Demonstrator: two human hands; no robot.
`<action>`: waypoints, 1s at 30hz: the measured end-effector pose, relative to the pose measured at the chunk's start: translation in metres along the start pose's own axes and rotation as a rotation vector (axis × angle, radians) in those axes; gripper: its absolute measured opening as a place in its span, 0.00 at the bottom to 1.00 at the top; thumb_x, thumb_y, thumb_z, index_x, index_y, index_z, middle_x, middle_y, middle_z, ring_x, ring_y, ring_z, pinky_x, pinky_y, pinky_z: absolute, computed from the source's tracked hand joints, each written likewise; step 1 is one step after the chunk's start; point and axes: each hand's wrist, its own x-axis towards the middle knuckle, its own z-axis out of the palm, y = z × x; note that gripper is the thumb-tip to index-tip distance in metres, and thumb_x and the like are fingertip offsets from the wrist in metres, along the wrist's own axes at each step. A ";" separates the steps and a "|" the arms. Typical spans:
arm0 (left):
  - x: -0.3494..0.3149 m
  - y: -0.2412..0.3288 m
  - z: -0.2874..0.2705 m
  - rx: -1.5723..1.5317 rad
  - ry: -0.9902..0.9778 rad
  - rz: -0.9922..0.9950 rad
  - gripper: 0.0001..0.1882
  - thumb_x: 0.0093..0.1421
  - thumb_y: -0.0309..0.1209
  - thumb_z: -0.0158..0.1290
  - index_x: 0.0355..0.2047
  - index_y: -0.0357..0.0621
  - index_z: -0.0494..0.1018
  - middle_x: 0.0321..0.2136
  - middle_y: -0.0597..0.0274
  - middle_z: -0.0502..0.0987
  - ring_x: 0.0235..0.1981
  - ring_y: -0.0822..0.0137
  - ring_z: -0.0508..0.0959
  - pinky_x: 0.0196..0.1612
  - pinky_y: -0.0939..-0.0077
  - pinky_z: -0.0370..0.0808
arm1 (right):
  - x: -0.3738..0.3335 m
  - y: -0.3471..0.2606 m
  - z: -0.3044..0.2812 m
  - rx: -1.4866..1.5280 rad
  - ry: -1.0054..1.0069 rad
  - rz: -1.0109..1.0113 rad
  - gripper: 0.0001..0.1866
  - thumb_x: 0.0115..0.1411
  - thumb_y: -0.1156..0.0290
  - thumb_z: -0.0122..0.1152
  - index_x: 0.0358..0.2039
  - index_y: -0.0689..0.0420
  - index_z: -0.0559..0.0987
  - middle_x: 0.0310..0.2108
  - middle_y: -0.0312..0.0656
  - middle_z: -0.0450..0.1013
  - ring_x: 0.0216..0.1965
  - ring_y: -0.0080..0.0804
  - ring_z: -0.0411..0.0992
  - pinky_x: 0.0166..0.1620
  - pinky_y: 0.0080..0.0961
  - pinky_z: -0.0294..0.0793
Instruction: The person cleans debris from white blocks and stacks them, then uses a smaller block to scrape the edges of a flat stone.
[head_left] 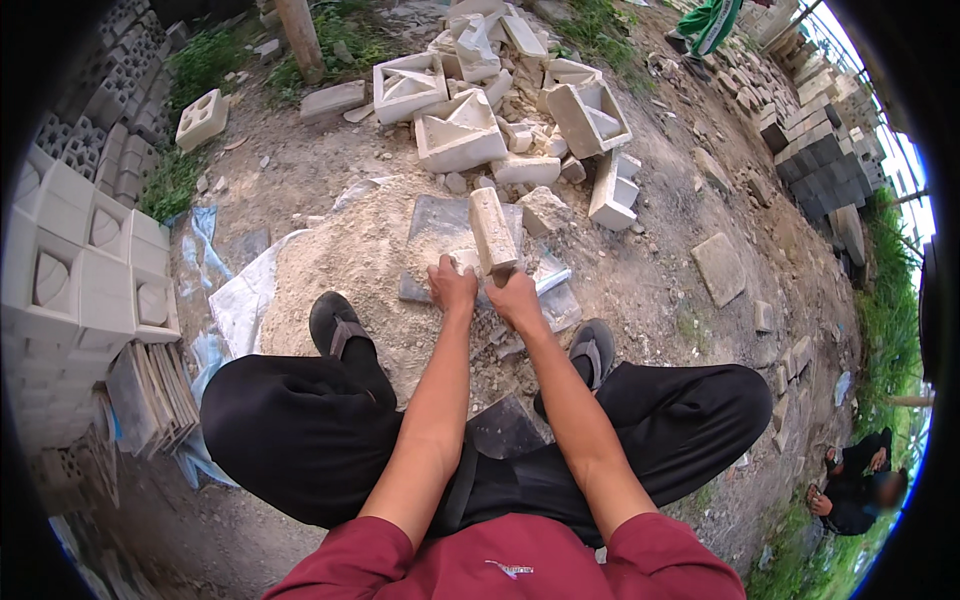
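The right hand (pixel 515 297) has its grip clenched on a block (pixel 492 230), upright above it to strike. The left hand (pixel 452 285) presses a fragment (pixel 465 262) onto the slab (pixel 440 222) beside that grip.

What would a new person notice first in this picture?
First, the pale stone bar in the centre, standing up from the right hand, with the left hand close beside it over a sand heap. Beyond lies a pile of broken hollow blocks, and stacked white blocks fill the left edge.
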 end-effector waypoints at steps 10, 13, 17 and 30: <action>0.001 -0.003 -0.005 -0.037 -0.030 -0.027 0.21 0.49 0.37 0.60 0.43 0.45 0.72 0.44 0.48 0.70 0.48 0.48 0.72 0.49 0.53 0.69 | 0.012 -0.013 -0.008 -0.032 -0.004 -0.005 0.25 0.45 0.60 0.65 0.35 0.70 0.77 0.33 0.60 0.77 0.38 0.54 0.77 0.42 0.38 0.76; 0.003 -0.005 -0.004 -0.045 -0.014 -0.041 0.21 0.49 0.37 0.60 0.43 0.45 0.72 0.44 0.48 0.70 0.48 0.48 0.72 0.49 0.54 0.69 | 0.013 -0.022 -0.007 0.071 0.067 -0.082 0.24 0.45 0.61 0.64 0.35 0.69 0.76 0.31 0.57 0.77 0.35 0.50 0.77 0.39 0.36 0.75; 0.004 -0.003 -0.004 -0.067 -0.013 -0.070 0.21 0.48 0.38 0.61 0.43 0.46 0.74 0.43 0.49 0.72 0.46 0.48 0.73 0.49 0.54 0.70 | -0.002 -0.001 0.006 0.011 -0.035 -0.041 0.27 0.45 0.62 0.64 0.40 0.71 0.73 0.35 0.62 0.76 0.41 0.57 0.75 0.44 0.40 0.75; 0.008 -0.012 0.003 -0.115 0.074 -0.076 0.13 0.49 0.37 0.60 0.34 0.48 0.78 0.36 0.47 0.75 0.41 0.48 0.76 0.45 0.58 0.72 | 0.001 -0.021 0.000 0.061 0.027 -0.008 0.28 0.45 0.61 0.63 0.40 0.72 0.73 0.36 0.66 0.74 0.43 0.61 0.73 0.47 0.42 0.73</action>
